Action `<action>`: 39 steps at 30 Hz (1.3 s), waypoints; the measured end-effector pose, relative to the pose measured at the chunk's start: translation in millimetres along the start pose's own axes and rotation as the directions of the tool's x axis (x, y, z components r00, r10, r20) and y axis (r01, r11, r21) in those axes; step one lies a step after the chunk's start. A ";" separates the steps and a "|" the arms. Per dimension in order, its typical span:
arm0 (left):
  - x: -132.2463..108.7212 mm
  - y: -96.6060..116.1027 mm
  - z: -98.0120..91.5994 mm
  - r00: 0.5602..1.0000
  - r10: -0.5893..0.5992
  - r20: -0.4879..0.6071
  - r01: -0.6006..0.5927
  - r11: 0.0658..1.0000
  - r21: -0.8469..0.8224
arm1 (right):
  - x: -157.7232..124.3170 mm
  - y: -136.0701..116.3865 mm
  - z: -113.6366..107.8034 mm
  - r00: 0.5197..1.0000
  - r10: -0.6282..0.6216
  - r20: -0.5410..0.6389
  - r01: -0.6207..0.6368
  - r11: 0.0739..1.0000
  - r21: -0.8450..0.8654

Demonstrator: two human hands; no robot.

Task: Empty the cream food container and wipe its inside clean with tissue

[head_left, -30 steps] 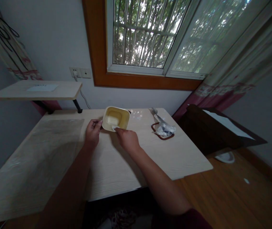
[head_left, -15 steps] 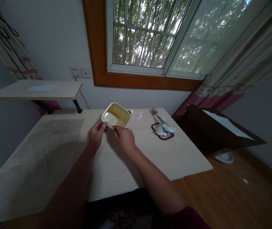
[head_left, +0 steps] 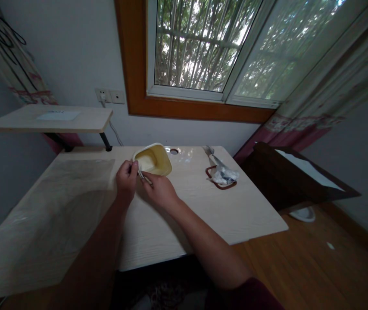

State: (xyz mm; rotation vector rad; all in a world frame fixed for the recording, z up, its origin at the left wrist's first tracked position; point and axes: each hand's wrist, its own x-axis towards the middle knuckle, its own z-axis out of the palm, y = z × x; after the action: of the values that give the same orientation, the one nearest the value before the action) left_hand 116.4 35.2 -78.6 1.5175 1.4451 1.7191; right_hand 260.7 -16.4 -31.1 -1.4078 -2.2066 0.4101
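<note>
A pale yellow rectangular plastic box [head_left: 161, 160] is held tilted above the far part of the table, its opening turned partly towards me. My left hand [head_left: 126, 178] is closed on the box's near left corner, thumb on the rim. In my right hand [head_left: 159, 187] is a slim metal tool [head_left: 145, 178], gripped between the fingers, with its tip at the rim beside my left thumb. The fingers cover much of the tool, so I cannot tell its exact kind.
On the right of the pale table [head_left: 203, 215] lies a brown frame-shaped rim [head_left: 224, 187] under a crumpled clear plastic bag [head_left: 225, 174]. A metal fork-like utensil [head_left: 209, 150] is behind it. A raised shelf [head_left: 90, 118] stands at the back left; a clear sheet [head_left: 51, 202] covers the table's left.
Both hands and the box have shifted a little to the left. The box is turned more on its side, and the round hole in the table behind it shows more fully.
</note>
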 end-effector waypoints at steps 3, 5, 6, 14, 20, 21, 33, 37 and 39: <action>1.4 -2.7 -1.4 0.999 0.042 -0.018 -0.040 0.997 0.068 | -1.3 1.6 -5.4 0.997 -0.043 0.071 0.045 0.999 -0.030; 1.8 -2.8 -2.1 0.998 0.059 -0.036 -0.055 0.994 0.092 | -2.0 3.6 -9.4 0.988 -0.071 0.140 0.080 0.995 -0.061; 2.0 -2.6 -2.5 0.997 0.066 -0.048 -0.060 0.993 0.104 | -2.4 4.7 -10.9 0.982 -0.085 0.171 0.099 0.992 -0.075; 1.5 1.7 -3.4 0.983 0.179 -0.050 -0.165 0.965 0.204 | -9.4 9.1 -14.8 0.957 -0.099 0.272 0.144 0.978 -0.151; -2.8 4.7 -1.2 0.959 0.281 0.036 -0.281 0.924 0.260 | -11.4 7.2 -24.0 0.951 -0.053 0.305 0.128 0.964 -0.231; -3.4 5.2 -1.0 0.956 0.290 0.049 -0.293 0.919 0.265 | -10.2 6.2 -25.6 0.946 -0.043 0.321 0.128 0.960 -0.249; -2.0 0.4 -2.3 0.960 0.259 0.104 -0.277 0.927 0.253 | 32.4 -6.5 -24.6 0.889 0.023 0.457 0.155 0.924 -0.348; 1.4 -0.5 -4.5 0.969 0.239 0.066 -0.247 0.932 0.265 | 47.8 4.3 -11.6 0.874 0.019 0.486 0.150 0.940 -0.306; 2.2 -0.9 -5.2 0.968 0.242 0.060 -0.249 0.928 0.277 | 55.0 10.9 -5.2 0.870 0.025 0.493 0.140 0.945 -0.295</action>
State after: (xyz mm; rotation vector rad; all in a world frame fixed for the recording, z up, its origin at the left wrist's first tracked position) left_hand 110.7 35.2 -77.6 1.9369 1.5994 1.6752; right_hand 252.5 38.0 -19.0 -1.5224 -2.8328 0.4381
